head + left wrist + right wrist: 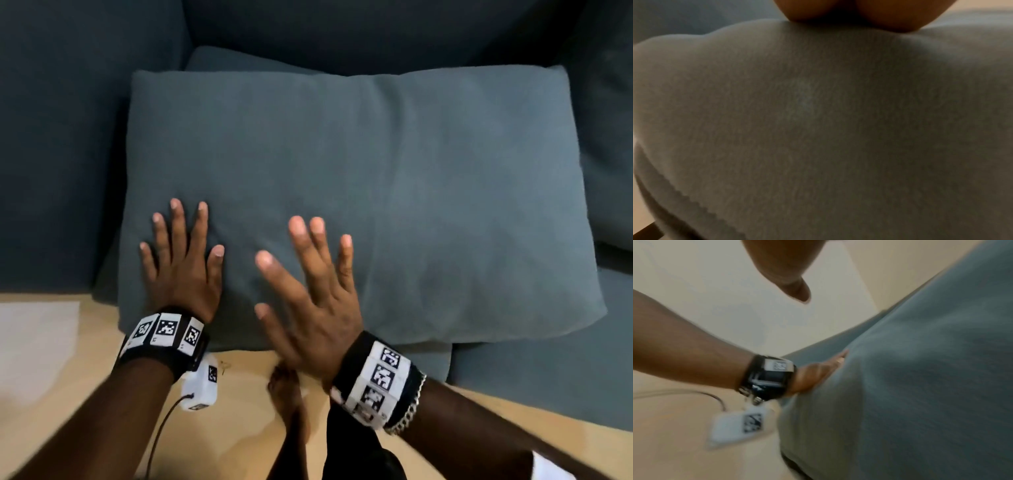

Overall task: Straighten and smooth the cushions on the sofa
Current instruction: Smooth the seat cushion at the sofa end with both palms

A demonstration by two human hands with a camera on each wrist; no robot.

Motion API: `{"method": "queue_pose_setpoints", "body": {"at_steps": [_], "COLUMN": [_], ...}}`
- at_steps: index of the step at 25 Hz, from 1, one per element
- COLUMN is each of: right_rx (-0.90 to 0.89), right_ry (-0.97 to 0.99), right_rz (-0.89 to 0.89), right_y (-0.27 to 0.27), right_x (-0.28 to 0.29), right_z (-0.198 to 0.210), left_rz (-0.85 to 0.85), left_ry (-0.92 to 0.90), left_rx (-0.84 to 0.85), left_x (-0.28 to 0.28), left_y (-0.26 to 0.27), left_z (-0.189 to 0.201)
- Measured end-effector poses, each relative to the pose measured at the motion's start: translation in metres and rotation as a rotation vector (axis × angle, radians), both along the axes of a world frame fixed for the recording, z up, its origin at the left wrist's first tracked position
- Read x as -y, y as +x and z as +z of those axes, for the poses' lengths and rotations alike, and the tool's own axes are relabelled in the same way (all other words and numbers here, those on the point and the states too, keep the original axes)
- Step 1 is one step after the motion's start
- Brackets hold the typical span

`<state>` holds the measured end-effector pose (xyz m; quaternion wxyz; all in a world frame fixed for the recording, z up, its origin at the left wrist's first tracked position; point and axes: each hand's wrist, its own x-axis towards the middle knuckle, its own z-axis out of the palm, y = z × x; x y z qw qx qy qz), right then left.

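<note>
A large blue-grey cushion (394, 198) lies flat on the sofa seat (534, 373), its near edge over the seat's front. My left hand (181, 253) rests flat on the cushion's near left part, fingers spread and straight. My right hand (308, 291) hovers just above the cushion's near edge, fingers spread, blurred by motion. The left wrist view is filled by cushion fabric (818, 129) with the heel of the left hand (838, 14) on top. In the right wrist view the left hand (818, 373) lies against the cushion (920, 386), and the right thumb (785, 269) hangs above.
The dark blue sofa arm (68, 154) rises at the left and the backrest (342, 31) runs across the top. Another cushion (609, 137) sits at the right. Beige floor (85, 359) lies below, with my bare foot (287, 397) close to the sofa front.
</note>
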<state>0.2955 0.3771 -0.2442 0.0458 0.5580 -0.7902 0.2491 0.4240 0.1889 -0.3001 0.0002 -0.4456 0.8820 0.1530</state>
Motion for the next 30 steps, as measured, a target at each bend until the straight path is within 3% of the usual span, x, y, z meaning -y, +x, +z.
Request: {"method": "queue_pose_setpoints", "body": {"at_steps": [2, 4, 7, 9, 10, 11, 14, 15, 16, 18, 20, 21, 22, 24, 25, 26, 27, 30], "right_rx": [-0.139, -0.075, 0.145, 0.19, 0.152, 0.109, 0.015, 0.025, 0.072, 0.157, 0.194, 0.179, 0.157, 0.101, 0.1, 0.14, 0.2, 0.27], "right_ry": [0.276, 0.419, 0.023, -0.276, -0.356, -0.293, 0.441, 0.539, 0.519, 0.197, -0.225, -0.309, -0.212, 0.388, 0.595, 0.668, 0.581, -0.055], "right_rz": [-0.035, -0.005, -0.196, -0.401, -0.484, -0.521, -0.357, -0.337, -0.335, -0.358, -0.52, -0.611, -0.637, -0.497, -0.43, -0.405, -0.397, -0.486], "right_y": [-0.031, -0.049, -0.081, -0.11, -0.126, -0.141, -0.146, -0.15, -0.157, -0.168, -0.18, -0.185, -0.192, -0.186, -0.188, -0.196, -0.205, -0.233], "right_x": [-0.015, -0.027, -0.027, -0.041, -0.049, -0.054, -0.063, -0.067, -0.068, -0.07, -0.082, -0.085, -0.082, -0.072, -0.072, -0.073, -0.07, -0.068], "right_z": [-0.03, -0.034, 0.031, 0.075, 0.076, 0.063, -0.003, -0.014, -0.009, 0.035, 0.07, 0.066, 0.057, 0.02, 0.003, 0.003, 0.016, 0.08], "left_rz": [0.026, -0.142, -0.361, -0.344, -0.319, -0.31, -0.416, -0.477, -0.512, -0.488, -0.458, -0.454, -0.46, -0.475, -0.497, -0.518, -0.507, -0.445], "left_ry": [0.012, 0.014, -0.038, -0.025, -0.011, -0.003, -0.016, -0.03, -0.044, -0.038, -0.024, -0.031, -0.038, -0.02, -0.011, -0.011, -0.014, -0.013], "left_rx": [0.018, 0.022, 0.05, 0.037, 0.033, 0.026, 0.019, 0.029, 0.042, 0.06, 0.059, 0.057, 0.049, 0.053, 0.071, 0.087, 0.09, 0.062], "left_x": [-0.009, -0.025, -0.05, -0.067, -0.073, -0.078, -0.087, -0.088, -0.089, -0.092, -0.098, -0.099, -0.102, -0.103, -0.103, -0.101, -0.098, -0.092], "left_y": [-0.009, -0.034, -0.086, -0.118, -0.132, -0.144, -0.162, -0.169, -0.177, -0.192, -0.208, -0.214, -0.223, -0.239, -0.248, -0.258, -0.265, -0.286], "left_z": [0.011, 0.025, 0.033, 0.033, 0.035, 0.037, 0.049, 0.051, 0.052, 0.056, 0.058, 0.06, 0.061, 0.064, 0.064, 0.063, 0.062, 0.057]}}
